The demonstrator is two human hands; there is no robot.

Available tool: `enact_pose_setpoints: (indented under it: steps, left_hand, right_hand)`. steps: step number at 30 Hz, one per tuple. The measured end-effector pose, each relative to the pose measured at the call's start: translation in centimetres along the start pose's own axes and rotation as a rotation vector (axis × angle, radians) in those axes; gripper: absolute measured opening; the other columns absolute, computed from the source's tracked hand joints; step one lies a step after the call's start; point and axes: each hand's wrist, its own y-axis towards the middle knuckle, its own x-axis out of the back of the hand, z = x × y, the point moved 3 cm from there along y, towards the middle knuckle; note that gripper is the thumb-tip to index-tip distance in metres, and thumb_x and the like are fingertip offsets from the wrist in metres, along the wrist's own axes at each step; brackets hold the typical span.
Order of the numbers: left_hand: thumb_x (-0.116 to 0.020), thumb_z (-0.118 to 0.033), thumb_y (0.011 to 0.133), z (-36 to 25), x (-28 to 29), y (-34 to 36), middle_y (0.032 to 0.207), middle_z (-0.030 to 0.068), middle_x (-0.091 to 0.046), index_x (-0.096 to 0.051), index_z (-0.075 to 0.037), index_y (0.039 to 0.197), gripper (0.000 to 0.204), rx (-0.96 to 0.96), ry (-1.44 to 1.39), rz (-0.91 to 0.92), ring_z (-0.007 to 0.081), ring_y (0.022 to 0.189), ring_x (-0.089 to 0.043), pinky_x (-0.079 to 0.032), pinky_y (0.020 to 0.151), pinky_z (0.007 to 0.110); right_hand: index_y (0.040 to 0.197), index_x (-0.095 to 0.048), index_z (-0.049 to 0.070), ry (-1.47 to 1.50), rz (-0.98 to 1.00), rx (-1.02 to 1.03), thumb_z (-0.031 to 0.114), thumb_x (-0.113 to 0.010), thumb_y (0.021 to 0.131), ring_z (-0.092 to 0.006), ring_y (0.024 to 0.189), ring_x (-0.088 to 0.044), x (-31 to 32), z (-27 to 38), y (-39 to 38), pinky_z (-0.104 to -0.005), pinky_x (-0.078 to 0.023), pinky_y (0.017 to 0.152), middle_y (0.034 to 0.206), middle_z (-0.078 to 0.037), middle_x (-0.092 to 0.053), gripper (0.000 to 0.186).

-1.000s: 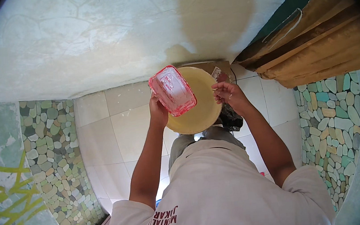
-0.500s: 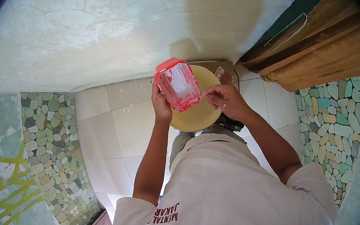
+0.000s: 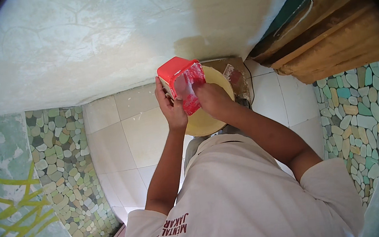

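A red rectangular plastic tub [image 3: 178,65], smeared inside with white and pink, is tilted above a round yellow basin [image 3: 215,77]. My left hand [image 3: 171,106] grips the tub's left side, fingers wrapped round it. My right hand [image 3: 213,101] reaches into the tub, with its fingertips hidden inside, so I cannot tell what they hold.
The basin stands on a brown board [image 3: 235,65] with a stained reddish piece [image 3: 234,77] and a dark cord, against a pale wall [image 3: 96,49]. An ochre cloth [image 3: 330,30] hangs at the right. Pebble-tile strips [image 3: 63,167] flank the pale tiled floor [image 3: 108,147].
The tub has risen and turned so its red outside shows on top. My right hand has moved left from the basin's rim into the tub.
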Motion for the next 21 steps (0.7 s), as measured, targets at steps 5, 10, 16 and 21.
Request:
enact_pose_setpoints:
  steps: [5,10,16,21]
  left_hand:
    - [-0.065,-0.034,0.089,-0.1,-0.3,0.1,0.135,0.0096,-0.039,-0.021,0.001,0.151,0.084,-0.093,0.108,0.039,0.0211,0.123,-0.043,-0.036,0.105,0.035]
    - [-0.065,-0.038,0.089,-0.2,-0.5,0.3,0.145,0.0129,-0.034,-0.017,0.002,0.151,0.088,-0.122,0.022,0.027,0.0245,0.132,-0.039,-0.032,0.110,0.038]
    - [-0.062,-0.051,0.087,-1.0,-1.2,0.2,0.146,0.0164,-0.032,-0.015,0.002,0.151,0.095,-0.153,-0.027,0.026,0.0271,0.134,-0.037,-0.030,0.111,0.040]
    - [-0.062,-0.061,0.083,-2.1,-2.2,-0.8,0.146,0.0188,-0.032,-0.015,0.003,0.150,0.104,-0.177,0.057,0.014,0.0288,0.135,-0.036,-0.030,0.111,0.041]
  right_hand:
    - [0.084,-0.064,0.000,-0.119,0.075,-0.022,0.010,-0.055,0.081,-0.0377,0.073,-0.066,-0.2,0.6,-0.2,-0.0482,-0.053,0.065,0.077,-0.021,-0.066,0.014]
    - [0.079,-0.067,0.001,-0.130,0.111,-0.004,0.011,-0.054,0.082,-0.0346,0.074,-0.068,0.5,0.9,-0.5,-0.0457,-0.055,0.065,0.078,-0.020,-0.067,0.017]
    - [0.083,-0.068,0.001,0.002,0.060,-0.078,0.012,-0.055,0.081,-0.0340,0.075,-0.068,0.4,2.1,1.4,-0.0439,-0.056,0.066,0.081,-0.020,-0.068,0.018]
    - [0.086,-0.069,0.002,0.093,0.005,-0.152,0.015,-0.055,0.082,-0.0338,0.080,-0.068,0.2,2.0,1.6,-0.0429,-0.055,0.071,0.083,-0.019,-0.068,0.020]
